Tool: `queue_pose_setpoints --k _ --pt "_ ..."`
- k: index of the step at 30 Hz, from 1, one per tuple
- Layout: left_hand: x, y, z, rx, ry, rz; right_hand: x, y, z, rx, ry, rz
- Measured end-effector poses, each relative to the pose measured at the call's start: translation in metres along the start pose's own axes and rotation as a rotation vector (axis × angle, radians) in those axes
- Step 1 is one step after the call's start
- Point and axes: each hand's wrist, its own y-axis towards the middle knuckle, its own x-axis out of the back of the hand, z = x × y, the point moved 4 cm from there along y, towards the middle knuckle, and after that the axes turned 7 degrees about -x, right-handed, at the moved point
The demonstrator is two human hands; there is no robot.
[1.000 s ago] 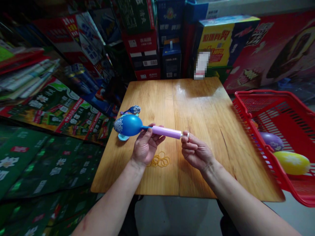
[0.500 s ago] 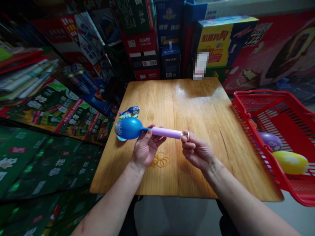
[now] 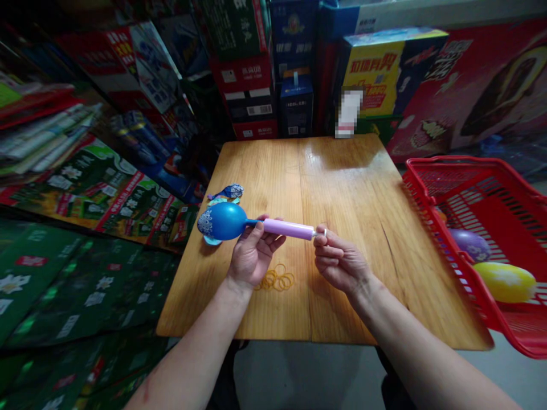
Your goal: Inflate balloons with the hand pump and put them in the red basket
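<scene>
A partly inflated blue balloon (image 3: 226,221) with a white lace print is fitted by its neck onto a lilac hand pump (image 3: 288,228). My left hand (image 3: 253,250) pinches the balloon's neck against the pump's nozzle end, the thumb on top. At the other end, my right hand (image 3: 339,259) is closed on the pump's small white handle (image 3: 323,233), close to the barrel. Flat balloons (image 3: 228,192), dark blue and light teal, lie behind and partly under the blue one. Several yellow rubber bands (image 3: 280,279) lie beside my left wrist, some hidden by it.
The wooden table (image 3: 342,193) has a lengthwise seam. At its right stands a red basket (image 3: 459,162) holding a purple balloon (image 3: 470,245) and a yellow balloon (image 3: 504,282). Stacked green cartons (image 3: 47,273) flank the left side; more boxes (image 3: 294,102) stand behind the table.
The blue balloon looks slightly larger and has shifted a little left and up with the pump. My right hand has moved slightly left along with it.
</scene>
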Motion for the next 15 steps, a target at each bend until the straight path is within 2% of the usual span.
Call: queue_pose_setpoints --k 5,10,12,15 --pt "0.006 0.008 -0.013 -0.015 0.012 -0.031 -0.002 -0.006 0.013 -0.012 -0.065 -0.015" --pt "0.012 0.014 -0.041 -0.157 0.022 -0.020 -0.008 -0.018 0.030 0.043 -0.075 0.004" --pt "0.010 0.009 -0.035 -0.127 0.034 0.006 -0.006 -0.015 0.024 0.042 -0.078 -0.005" --pt "0.005 0.000 -0.012 -0.021 0.024 0.023 -0.002 -0.005 0.007 0.014 -0.053 -0.016"
